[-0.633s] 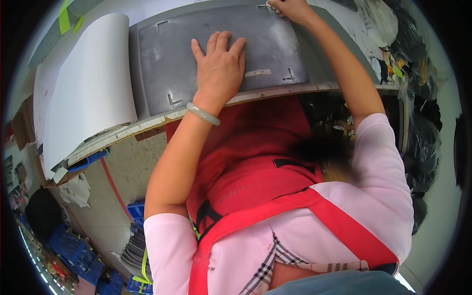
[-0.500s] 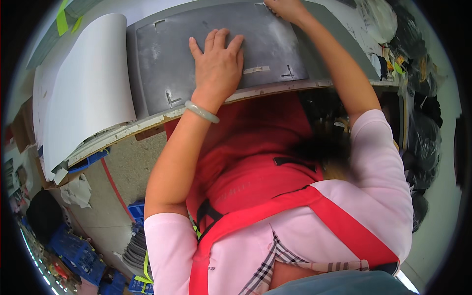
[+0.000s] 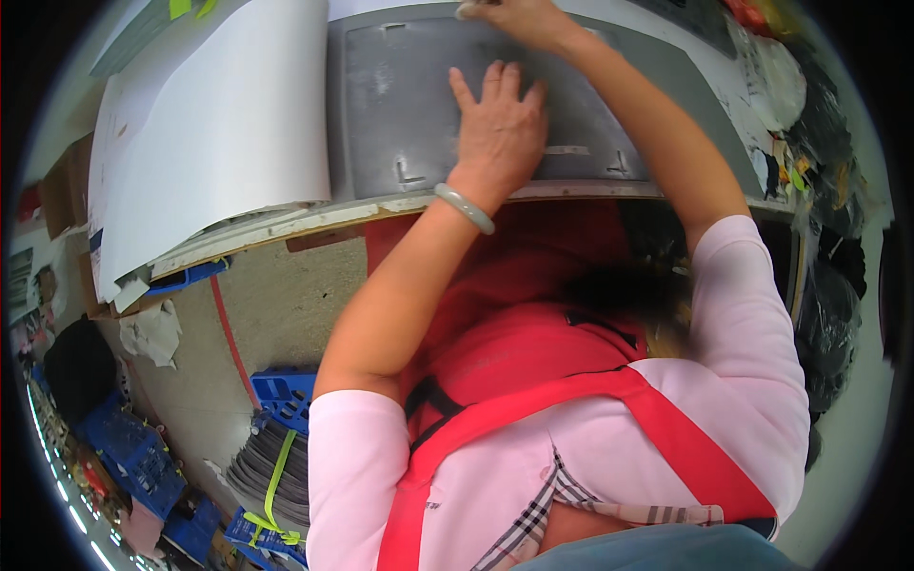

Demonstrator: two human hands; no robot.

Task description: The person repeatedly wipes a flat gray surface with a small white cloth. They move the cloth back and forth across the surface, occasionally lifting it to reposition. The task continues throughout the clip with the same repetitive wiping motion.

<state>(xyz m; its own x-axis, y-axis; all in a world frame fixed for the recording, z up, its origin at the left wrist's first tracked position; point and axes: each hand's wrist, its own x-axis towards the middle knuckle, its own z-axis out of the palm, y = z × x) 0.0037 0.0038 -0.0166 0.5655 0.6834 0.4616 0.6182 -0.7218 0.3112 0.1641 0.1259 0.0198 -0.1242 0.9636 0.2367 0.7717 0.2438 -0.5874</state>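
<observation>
A dark grey flat panel [image 3: 400, 114] with L-shaped corner marks and pale smudges lies on the worktable. My left hand [image 3: 502, 133], with a pale bangle [image 3: 465, 207] at the wrist, rests flat on the panel, fingers spread. At the panel's far edge is my right hand [image 3: 522, 19], its fingers pinched together. Something small and whitish shows at those fingertips; what it is cannot be made out. A short light strip [image 3: 567, 150] lies on the panel near its front edge, right of my left hand.
Large white sheets [image 3: 228, 114] curl over the table's left side. Clear plastic bags [image 3: 773, 81] and dark bags [image 3: 824, 314] are along the right. Below left on the floor are blue crates [image 3: 284, 398] and a bundle of grey sheets [image 3: 271, 471] with a yellow-green strap.
My right hand has moved left along the panel's far edge, away from its far right corner. My left hand keeps its place on the panel. The whole view has shifted.
</observation>
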